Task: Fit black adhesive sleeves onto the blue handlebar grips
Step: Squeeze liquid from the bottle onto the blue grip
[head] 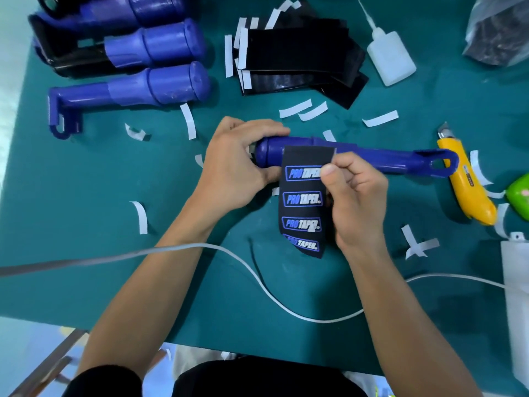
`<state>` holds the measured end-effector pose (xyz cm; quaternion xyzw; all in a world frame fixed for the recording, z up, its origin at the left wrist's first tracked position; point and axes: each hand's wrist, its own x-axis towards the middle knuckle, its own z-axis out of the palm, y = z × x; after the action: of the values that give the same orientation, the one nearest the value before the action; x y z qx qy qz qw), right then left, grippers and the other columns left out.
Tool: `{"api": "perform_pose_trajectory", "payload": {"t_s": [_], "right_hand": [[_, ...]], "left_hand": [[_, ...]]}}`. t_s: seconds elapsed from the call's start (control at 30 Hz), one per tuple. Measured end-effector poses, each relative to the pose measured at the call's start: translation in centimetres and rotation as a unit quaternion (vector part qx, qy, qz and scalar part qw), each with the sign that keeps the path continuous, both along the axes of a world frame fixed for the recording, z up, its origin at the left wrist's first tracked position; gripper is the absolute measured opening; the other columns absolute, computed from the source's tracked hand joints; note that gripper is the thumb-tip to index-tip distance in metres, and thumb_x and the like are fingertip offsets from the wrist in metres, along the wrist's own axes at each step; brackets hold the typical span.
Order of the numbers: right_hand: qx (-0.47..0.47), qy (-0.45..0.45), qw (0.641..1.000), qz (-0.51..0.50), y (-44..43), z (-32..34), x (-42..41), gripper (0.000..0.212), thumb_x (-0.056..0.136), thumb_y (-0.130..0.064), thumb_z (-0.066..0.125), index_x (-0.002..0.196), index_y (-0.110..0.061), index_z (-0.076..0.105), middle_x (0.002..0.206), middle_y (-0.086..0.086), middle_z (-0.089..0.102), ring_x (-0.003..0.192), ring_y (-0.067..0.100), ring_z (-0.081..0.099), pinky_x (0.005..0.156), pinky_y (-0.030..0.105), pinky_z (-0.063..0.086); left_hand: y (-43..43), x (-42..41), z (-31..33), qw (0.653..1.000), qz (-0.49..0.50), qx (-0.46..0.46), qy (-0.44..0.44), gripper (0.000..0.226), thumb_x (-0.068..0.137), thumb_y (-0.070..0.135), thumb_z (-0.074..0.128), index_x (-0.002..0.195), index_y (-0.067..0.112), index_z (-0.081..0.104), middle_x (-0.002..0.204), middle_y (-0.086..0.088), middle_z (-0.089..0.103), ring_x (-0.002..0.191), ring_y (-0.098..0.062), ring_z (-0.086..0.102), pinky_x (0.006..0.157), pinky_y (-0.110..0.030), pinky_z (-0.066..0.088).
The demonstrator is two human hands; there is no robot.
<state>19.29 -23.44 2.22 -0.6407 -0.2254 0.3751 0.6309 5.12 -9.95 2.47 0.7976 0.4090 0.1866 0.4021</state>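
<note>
A blue handlebar grip [372, 159] lies across the middle of the green mat. My left hand [237, 164] is clasped around its thick left end. A black adhesive sleeve [300, 202] printed with blue and white logos hangs from the grip toward me, its top edge laid over the grip's thick part. My right hand [355, 196] pinches the sleeve's upper right edge between thumb and fingers. Three more blue grips [160, 84] lie at the back left. A pile of black sleeves [297, 58] with white backing strips sits at the back centre.
A yellow utility knife [469, 193] lies right of the held grip's looped end. A white glue bottle [389, 58] and a plastic bag [503, 30] sit at the back right. White peeled strips [189, 118] litter the green mat [86, 196]. A white cable [257, 279] crosses the near side.
</note>
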Motion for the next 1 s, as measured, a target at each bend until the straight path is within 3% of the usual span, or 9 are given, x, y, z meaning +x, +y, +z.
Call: {"api": "perform_pose_trajectory", "payload": {"t_s": [0.1, 0.27, 0.43, 0.5, 0.57, 0.63, 0.73, 0.87, 1.0], "right_hand": [[-0.033, -0.022, 0.999, -0.002, 0.6, -0.1, -1.6, 0.02, 0.096, -0.019, 0.064, 0.078, -0.027, 0.069, 0.06, -0.014, 0.065, 0.052, 0.001, 0.054, 0.053, 0.018, 0.045], [-0.079, -0.078, 0.994, -0.008, 0.2, -1.1, -2.1, 0.016, 0.093, -0.034, 0.066, 0.083, -0.023, 0.069, 0.06, -0.006, 0.068, 0.053, 0.009, 0.055, 0.054, 0.037, 0.049], [-0.094, -0.1, 0.991, -0.006, -0.2, -1.4, -2.1, 0.014, 0.093, -0.034, 0.067, 0.083, -0.025, 0.071, 0.06, -0.008, 0.069, 0.054, 0.007, 0.056, 0.056, 0.037, 0.051], [-0.097, -0.103, 0.99, -0.009, -0.2, -1.4, -2.0, 0.014, 0.093, -0.034, 0.066, 0.083, -0.026, 0.071, 0.06, -0.006, 0.069, 0.055, 0.008, 0.056, 0.056, 0.036, 0.05], [-0.105, -0.1, 0.989, -0.012, -0.1, -1.3, -2.0, 0.015, 0.092, -0.035, 0.067, 0.082, -0.026, 0.071, 0.059, -0.002, 0.069, 0.056, 0.012, 0.056, 0.056, 0.042, 0.051], [-0.11, -0.094, 0.989, -0.016, 0.0, -1.3, -2.0, 0.015, 0.092, -0.036, 0.067, 0.081, -0.026, 0.072, 0.059, 0.0, 0.068, 0.056, 0.014, 0.055, 0.058, 0.044, 0.053], [-0.113, -0.091, 0.989, -0.021, 0.2, -1.2, -2.0, 0.017, 0.091, -0.037, 0.067, 0.079, -0.026, 0.072, 0.058, 0.001, 0.067, 0.055, 0.017, 0.055, 0.058, 0.049, 0.054], [-0.123, -0.087, 0.988, -0.028, 0.3, -1.3, -2.2, 0.022, 0.09, -0.039, 0.067, 0.079, -0.02, 0.07, 0.058, 0.013, 0.064, 0.055, 0.039, 0.054, 0.056, 0.059, 0.054], [-0.131, -0.08, 0.987, -0.037, 0.4, -1.2, -2.3, 0.027, 0.089, -0.041, 0.067, 0.078, -0.016, 0.067, 0.059, 0.02, 0.06, 0.053, 0.038, 0.051, 0.055, 0.061, 0.053]], "left_hand": [[0.1, -0.2, 0.1, 0.999, -0.015, -0.037, -0.033, 0.049, 0.073, 0.013, 0.093, 0.117, 0.025, 0.077, 0.122, 0.014, 0.07, 0.115, -0.009, 0.062, 0.1, -0.017, 0.044], [1.1, -0.9, 0.4, 0.996, -0.042, -0.082, -0.012, 0.053, 0.074, 0.014, 0.091, 0.122, 0.03, 0.077, 0.132, 0.015, 0.066, 0.114, 0.01, 0.061, 0.095, -0.012, 0.043], [1.7, -1.4, 0.3, 0.985, -0.046, -0.164, -0.014, 0.061, 0.072, 0.018, 0.091, 0.127, 0.038, 0.073, 0.128, 0.027, 0.065, 0.072, -0.006, 0.053, 0.079, -0.015, 0.046], [1.9, -1.6, 0.3, 0.98, -0.049, -0.189, -0.02, 0.064, 0.073, 0.014, 0.088, 0.127, 0.042, 0.069, 0.099, 0.028, 0.069, 0.07, -0.007, 0.049, 0.078, -0.017, 0.046], [2.0, -1.6, 0.3, 0.976, -0.047, -0.212, -0.031, 0.064, 0.075, 0.006, 0.084, 0.126, 0.042, 0.069, 0.086, 0.018, 0.066, 0.07, -0.009, 0.047, 0.08, -0.02, 0.046], [2.2, -1.7, 0.3, 0.972, -0.049, -0.227, -0.04, 0.064, 0.076, -0.002, 0.08, 0.126, 0.037, 0.069, 0.09, 0.011, 0.066, 0.071, -0.01, 0.045, 0.081, -0.02, 0.046], [2.2, -1.7, 0.3, 0.968, -0.056, -0.239, -0.049, 0.062, 0.073, 0.0, 0.075, 0.127, 0.03, 0.07, 0.09, 0.016, 0.066, 0.071, -0.011, 0.044, 0.08, -0.018, 0.045], [2.2, -1.7, 0.4, 0.965, -0.055, -0.251, -0.048, 0.061, 0.072, 0.003, 0.069, 0.129, 0.026, 0.071, 0.089, 0.02, 0.065, 0.074, -0.012, 0.044, 0.077, -0.016, 0.044], [2.1, -1.8, 0.8, 0.963, -0.05, -0.26, -0.048, 0.058, 0.077, 0.006, 0.062, 0.13, 0.028, 0.071, 0.097, 0.019, 0.069, 0.075, -0.008, 0.045, 0.078, -0.015, 0.044]]}}
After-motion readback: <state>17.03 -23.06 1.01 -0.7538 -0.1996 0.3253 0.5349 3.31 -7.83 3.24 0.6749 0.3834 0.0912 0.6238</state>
